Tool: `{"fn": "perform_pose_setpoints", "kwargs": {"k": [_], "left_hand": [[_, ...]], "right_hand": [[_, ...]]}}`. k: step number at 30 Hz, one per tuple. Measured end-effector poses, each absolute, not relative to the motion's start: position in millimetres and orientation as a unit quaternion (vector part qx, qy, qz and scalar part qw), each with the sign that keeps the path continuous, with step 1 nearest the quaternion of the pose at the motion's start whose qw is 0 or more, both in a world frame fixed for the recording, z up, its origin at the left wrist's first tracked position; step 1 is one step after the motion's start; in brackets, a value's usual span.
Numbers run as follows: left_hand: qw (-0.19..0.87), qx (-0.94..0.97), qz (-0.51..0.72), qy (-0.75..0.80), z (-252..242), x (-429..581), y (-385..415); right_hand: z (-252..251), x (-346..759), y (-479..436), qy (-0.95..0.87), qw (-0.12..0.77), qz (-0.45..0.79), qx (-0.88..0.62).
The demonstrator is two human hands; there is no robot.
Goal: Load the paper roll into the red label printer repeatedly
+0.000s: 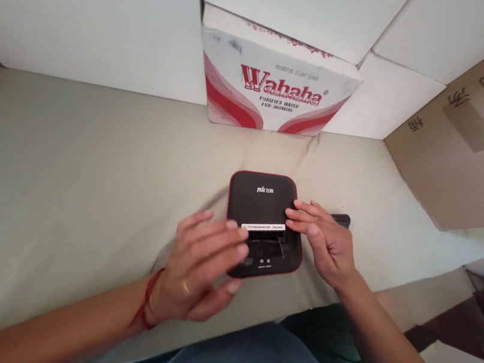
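A flat black device (261, 204) with rounded corners, a red rim and a white label strip lies on the cloth-covered table in front of me; I cannot make out exactly what kind it is. My left hand (206, 264), with a red string bracelet and a ring, is over its lower left part, fingers stretched and slightly blurred. Whether those fingertips touch the surface I cannot tell. The fingers of my right hand (322, 236) lie stretched out along the device's right edge. Behind that hand, a dark stick-like object (342, 220) is partly hidden.
A white and red Wahaba water carton (277, 99) stands at the back among plain white boxes (103, 15). To the right is a large brown cardboard box (479, 144). Pale cloth (66, 167) covers the table, whose front edge runs near my lap.
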State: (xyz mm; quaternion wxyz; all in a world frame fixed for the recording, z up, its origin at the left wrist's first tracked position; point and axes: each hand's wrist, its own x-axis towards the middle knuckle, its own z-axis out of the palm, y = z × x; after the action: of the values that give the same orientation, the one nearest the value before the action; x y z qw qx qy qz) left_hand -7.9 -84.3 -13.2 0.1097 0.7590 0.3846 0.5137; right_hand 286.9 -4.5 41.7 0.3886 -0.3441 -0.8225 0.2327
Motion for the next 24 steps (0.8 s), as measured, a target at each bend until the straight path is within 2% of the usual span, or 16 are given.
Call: {"fn": "perform_pose_setpoints", "kwargs": {"k": [2,5,7,10,13,17,24], "left_hand": [[0.152,0.707,0.562,0.402,-11.7,-13.7,-73.9],[0.356,0.606,0.563,0.434,-8.6,-18.4,-52.2],[0.481,0.540,0.546,0.423,-5.9,-20.2,-39.6],[0.588,0.489,0.507,0.398,0.9,-23.8,-30.0],[0.637,0.489,0.473,0.362,5.7,-27.3,-31.3],[0.682,0.465,0.475,0.306,-1.8,-25.2,-41.2],[0.699,0.405,0.518,0.281,-9.8,-10.0,-50.0]], "right_hand": [[44.3,280.9,-4.8,-0.801,0.413,0.238,-0.361],[53.4,272.2,-9.5,-0.779,0.433,0.249,-0.378],[62.1,268.2,-16.2,-0.798,0.418,0.249,-0.355],[71.0,266.7,-31.4,-0.867,0.361,0.220,-0.263],[66.9,271.8,-48.0,-0.909,0.324,0.166,-0.205],[50.4,282.8,-64.8,-0.916,0.318,0.119,-0.216],[42.6,288.5,-72.0,-0.906,0.317,0.135,-0.244]]}}
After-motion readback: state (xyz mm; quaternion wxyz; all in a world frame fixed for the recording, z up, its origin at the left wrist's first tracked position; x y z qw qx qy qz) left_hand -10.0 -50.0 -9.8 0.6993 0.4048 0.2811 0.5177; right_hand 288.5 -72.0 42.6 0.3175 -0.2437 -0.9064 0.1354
